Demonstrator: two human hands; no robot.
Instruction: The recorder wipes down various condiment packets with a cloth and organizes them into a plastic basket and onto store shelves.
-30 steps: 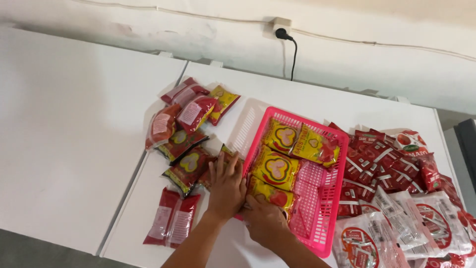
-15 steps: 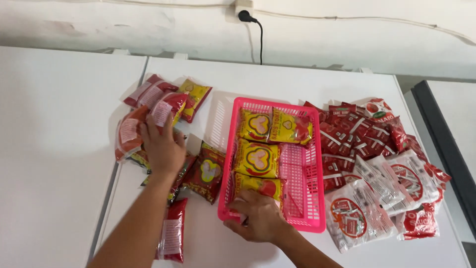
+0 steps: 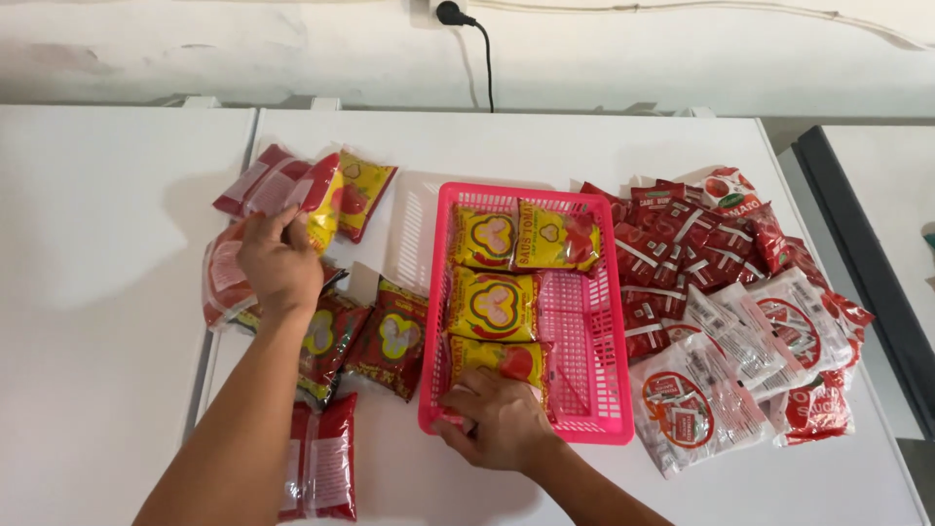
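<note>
Pink plastic basket [image 3: 584, 390] sits on the white bench [image 3: 545, 146], holding yellow sauce sachets [image 3: 492, 304]. Right hand [image 3: 497, 421] grips the basket's near rim. Left hand [image 3: 280, 263], well apart, closes on a red sachet [image 3: 321, 190] in the left-side pile

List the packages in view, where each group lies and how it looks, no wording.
Yellow sachets: four in the pink basket, flat rectangles, red heart motif; right hand touches the nearest.
Red-and-yellow sachets: loose pile left of the basket; left hand rests on them.
Dark red sachets: heap right of the basket.
White-and-red packets: far right, clear-edged, round red emblem.
</note>
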